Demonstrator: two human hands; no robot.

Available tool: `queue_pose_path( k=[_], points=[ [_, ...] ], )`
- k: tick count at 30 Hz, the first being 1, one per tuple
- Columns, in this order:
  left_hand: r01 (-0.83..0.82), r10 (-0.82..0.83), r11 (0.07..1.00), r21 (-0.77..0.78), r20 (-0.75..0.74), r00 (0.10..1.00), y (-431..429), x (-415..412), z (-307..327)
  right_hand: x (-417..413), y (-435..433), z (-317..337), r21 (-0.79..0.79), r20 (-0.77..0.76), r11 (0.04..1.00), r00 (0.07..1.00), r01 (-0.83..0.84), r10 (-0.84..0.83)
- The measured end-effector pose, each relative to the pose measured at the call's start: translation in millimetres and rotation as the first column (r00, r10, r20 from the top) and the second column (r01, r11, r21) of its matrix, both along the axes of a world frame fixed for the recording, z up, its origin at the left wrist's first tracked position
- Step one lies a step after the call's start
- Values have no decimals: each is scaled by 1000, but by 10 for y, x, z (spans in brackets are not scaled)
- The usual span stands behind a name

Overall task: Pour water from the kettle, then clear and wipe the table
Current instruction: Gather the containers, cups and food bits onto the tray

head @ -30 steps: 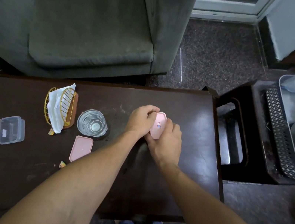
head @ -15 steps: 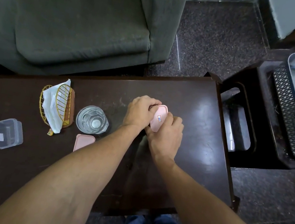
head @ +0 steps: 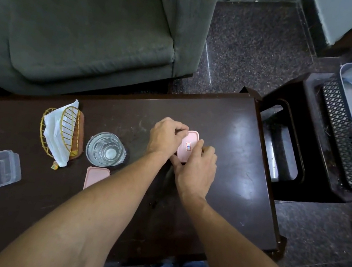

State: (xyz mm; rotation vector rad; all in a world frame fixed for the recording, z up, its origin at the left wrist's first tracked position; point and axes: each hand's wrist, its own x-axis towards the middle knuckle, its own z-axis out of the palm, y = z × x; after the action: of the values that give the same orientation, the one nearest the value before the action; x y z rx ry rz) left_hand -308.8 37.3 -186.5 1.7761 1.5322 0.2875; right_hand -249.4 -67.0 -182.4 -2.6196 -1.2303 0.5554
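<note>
On the dark wooden table (head: 238, 143), both my hands hold a small box with a pink lid (head: 188, 146) that bears a small sticker. My left hand (head: 165, 137) grips its left and far side. My right hand (head: 196, 171) presses on its near right edge. The box under the lid is hidden by my fingers. A glass of water (head: 106, 149) stands to the left of my hands. A second pink lid (head: 95, 176) lies flat just in front of the glass. No kettle is in view.
A gold wire napkin holder (head: 63, 131) with white tissue stands left of the glass. A clear lidless plastic box (head: 1, 168) lies at the far left. A green armchair (head: 83, 24) sits behind the table. At right stand a dark side table (head: 283, 151) and a perforated basket (head: 343, 128) of cups.
My hands stay on the pink-lidded box in nearly the same spot; my right fingers have shifted a little on its edge. The camera has tilted slightly.
</note>
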Motion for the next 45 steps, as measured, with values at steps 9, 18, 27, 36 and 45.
queue_pose_path(
  k=[9,18,27,36,45],
  points=[
    [-35,35,991,-128,-2,999,137,38,-48,-26,-47,-61,10,-69,1000,998,-12,13],
    [-17,45,935,-355,69,997,328,2,-106,33,4,-71,-41,-109,997,992,-61,56],
    [34,80,828,-560,176,981,417,-73,-135,-86,-52,-166,-174,15,980,995,-98,102],
    [27,-18,940,-341,28,999,245,-129,-247,-116,-53,-75,-145,79,983,989,-115,128],
    [22,57,956,-293,259,964,249,864,163,1167,267,520,-93,132,984,978,-153,164]
  ],
)
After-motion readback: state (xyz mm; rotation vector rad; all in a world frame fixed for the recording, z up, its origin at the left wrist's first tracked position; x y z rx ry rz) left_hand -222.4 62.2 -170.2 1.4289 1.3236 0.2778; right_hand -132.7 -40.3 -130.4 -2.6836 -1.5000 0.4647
